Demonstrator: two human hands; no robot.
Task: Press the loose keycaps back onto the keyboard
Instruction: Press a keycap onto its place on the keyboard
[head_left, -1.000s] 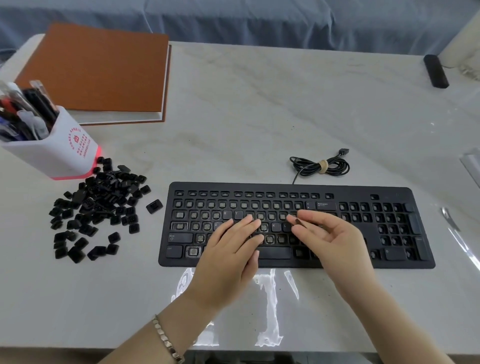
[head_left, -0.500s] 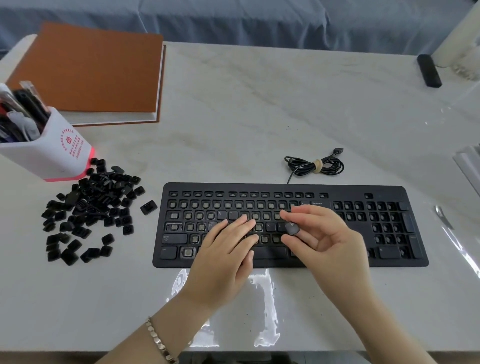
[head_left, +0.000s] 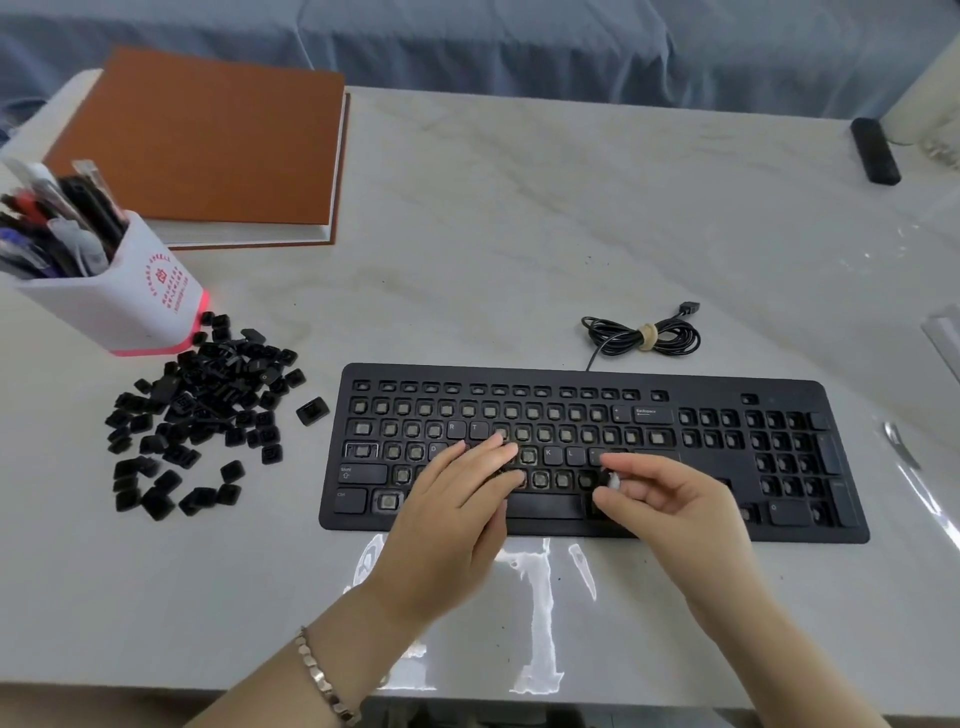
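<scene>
1. The keyboard (head_left: 467, 375) lies on the worktop (head_left: 519, 234), with most of its sockets bare.
2. The left hand (head_left: 457, 514) rests flat on the keyboard's middle rows, fingers straight, holding nothing.
3. The right hand (head_left: 670, 504) pinches one keycap (head_left: 608, 479) between thumb and fingertips, over the keyboard's lower rows, right of its middle.
4. The loose keycaps (head_left: 208, 410) sit heaped left of the keyboard.

Black keyboard (head_left: 727, 467), black keycaps (head_left: 197, 410), rust-brown book (head_left: 208, 140), white-and-pink pen cup (head_left: 130, 306), pale grey-veined marbled surface (head_left: 519, 234).
</scene>
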